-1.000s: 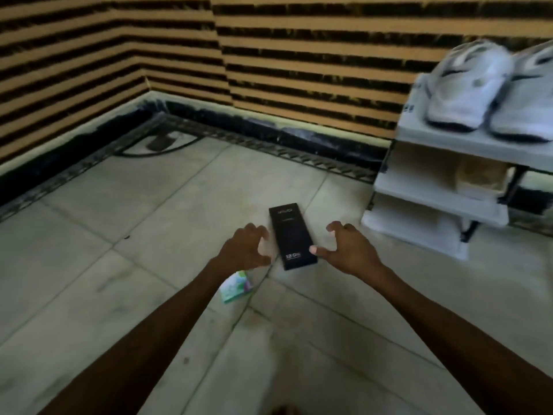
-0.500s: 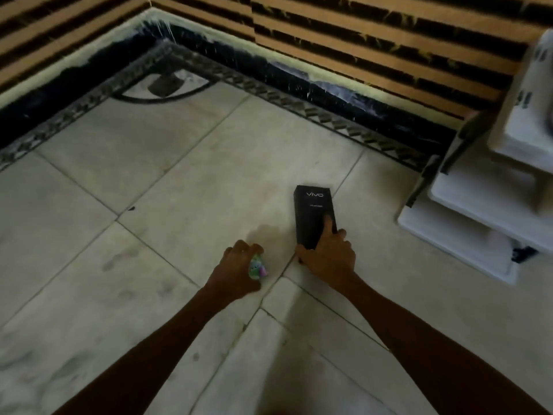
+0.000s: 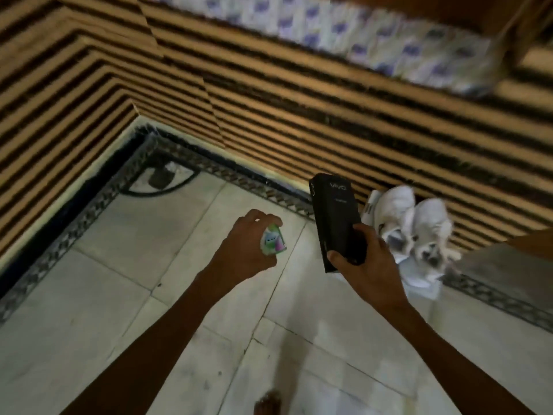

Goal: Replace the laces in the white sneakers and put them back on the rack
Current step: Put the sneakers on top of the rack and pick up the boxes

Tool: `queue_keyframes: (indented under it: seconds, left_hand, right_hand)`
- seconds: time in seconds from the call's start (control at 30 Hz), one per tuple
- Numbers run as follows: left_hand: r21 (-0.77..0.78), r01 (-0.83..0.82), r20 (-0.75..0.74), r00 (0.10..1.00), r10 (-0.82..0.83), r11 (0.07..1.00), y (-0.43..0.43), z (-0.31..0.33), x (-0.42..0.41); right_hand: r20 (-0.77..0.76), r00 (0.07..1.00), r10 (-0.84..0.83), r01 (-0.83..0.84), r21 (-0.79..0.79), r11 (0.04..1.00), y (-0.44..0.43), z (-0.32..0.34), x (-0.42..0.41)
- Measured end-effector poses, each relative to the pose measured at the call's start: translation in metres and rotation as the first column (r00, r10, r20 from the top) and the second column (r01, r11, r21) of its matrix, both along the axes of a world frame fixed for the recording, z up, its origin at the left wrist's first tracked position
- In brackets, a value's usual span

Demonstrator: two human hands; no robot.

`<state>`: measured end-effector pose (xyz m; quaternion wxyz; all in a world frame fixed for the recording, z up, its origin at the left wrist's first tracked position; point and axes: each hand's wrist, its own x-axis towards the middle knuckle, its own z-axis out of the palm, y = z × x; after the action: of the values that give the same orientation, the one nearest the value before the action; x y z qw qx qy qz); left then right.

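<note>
My right hand (image 3: pixel 363 259) grips the lower end of a long black box (image 3: pixel 336 217) marked "vivo", held up off the floor. My left hand (image 3: pixel 248 247) is curled round a small green and white packet (image 3: pixel 273 242), also lifted. Behind the black box, a pair of white sneakers (image 3: pixel 416 226) sits on top of a white rack (image 3: pixel 422 278) against the striped wall. The sneakers are blurred, so their laces cannot be made out.
Pale floor tiles (image 3: pixel 167 259) with a dark patterned border (image 3: pixel 71 229) run to the striped brown wall (image 3: pixel 269 115). A floor drain (image 3: pixel 161 178) lies in the far left corner. A grey surface (image 3: pixel 508 265) juts in at the right. My foot (image 3: pixel 267 402) shows at the bottom edge.
Both hands have closed on their objects and lifted them off the floor: the black box in the right, the small packet in the left. The view has swung up, showing the sneakers again.
</note>
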<state>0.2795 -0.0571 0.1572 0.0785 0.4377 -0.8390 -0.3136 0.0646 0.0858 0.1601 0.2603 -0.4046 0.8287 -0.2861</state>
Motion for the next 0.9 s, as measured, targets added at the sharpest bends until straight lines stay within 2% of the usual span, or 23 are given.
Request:
queue_keyframes:
  seconds: [0.23,0.37,0.57,0.77,0.9]
  left_hand:
    - [-0.106,0.15,-0.079,0.984,-0.159,0.983,0.0,0.296,-0.077]
    - [-0.124,0.223,-0.07,0.97,-0.232,0.967,0.009,0.397,-0.105]
    - [-0.126,0.318,-0.097,0.939,-0.331,0.94,-0.004,0.454,-0.145]
    - [-0.172,0.313,-0.048,0.944,-0.326,0.934,-0.041,0.462,-0.192]
    - [-0.145,0.325,-0.05,0.941,-0.334,0.935,-0.077,0.453,-0.233]
  right_hand:
    - [0.006,0.987,-0.161,0.161,-0.098,0.982,0.014,0.284,-0.042]
    - [0.07,0.967,-0.246,0.254,-0.158,0.954,0.025,0.376,-0.044]
    - [0.074,0.945,-0.319,0.328,-0.201,0.923,0.022,0.426,-0.061]
    - [0.106,0.947,-0.303,0.319,-0.216,0.923,-0.01,0.425,-0.096]
    - [0.156,0.924,-0.348,0.375,-0.204,0.904,-0.043,0.412,-0.128]
